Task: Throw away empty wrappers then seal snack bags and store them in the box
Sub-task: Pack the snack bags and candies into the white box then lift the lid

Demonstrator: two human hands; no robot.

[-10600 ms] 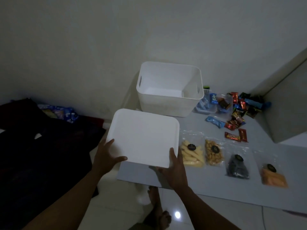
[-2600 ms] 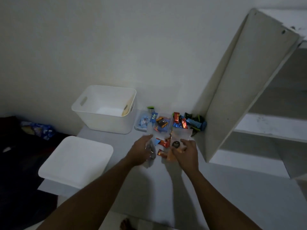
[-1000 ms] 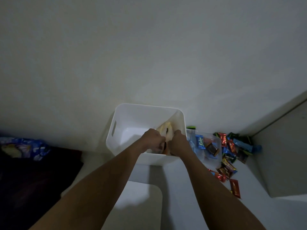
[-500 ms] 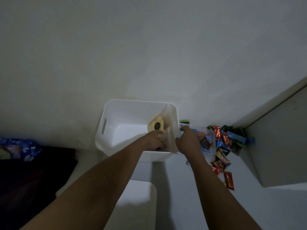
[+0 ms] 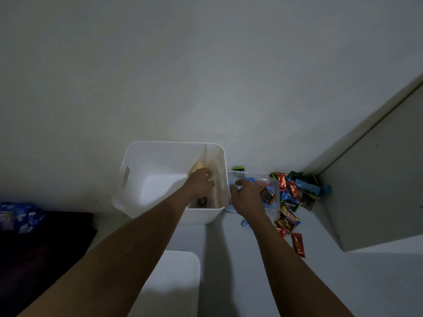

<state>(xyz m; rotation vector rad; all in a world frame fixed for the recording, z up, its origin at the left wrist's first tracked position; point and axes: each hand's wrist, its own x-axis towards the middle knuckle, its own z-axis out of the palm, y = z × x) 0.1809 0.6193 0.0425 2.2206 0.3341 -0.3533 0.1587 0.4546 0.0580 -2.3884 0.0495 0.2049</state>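
Right hand (image 5: 247, 197) had left the white box (image 5: 137, 156) since a second earlier and moved to the clear tub (image 5: 271, 179) just beside it; left hand (image 5: 201, 184) stayed down inside the box.

Far left: dark cloth (image 5: 39, 243) with a blue patterned item (image 5: 19, 217) on its upper edge, both off the table (image 5: 320, 284). The white box sat against the wall, open-topped, with a handle slot in its left wall. The left forearm reached in over the near rim. That hand was low at the right side of the box, fingers curled on the snack bags (image 5: 201, 164), grasping them. The bags stood on edge against the box's right inner wall, the yellow one showing above the knuckles; something dark lay on the box floor under the wrist, too dim to identify. The box lid (image 5: 177, 284) lay flat on the table near the camera, between the two forearms.

Right of the box, touching or nearly touching it, was the clear tub with wrapped candies inside. The right hand was over its near-left corner, fingers hooked on the rim, gripping it. Further right, loose candy wrappers (image 5: 295, 193) lay in a pile, red, blue and green, trailing toward the camera. A grey cabinet panel (image 5: 377, 184) stood at the far right.
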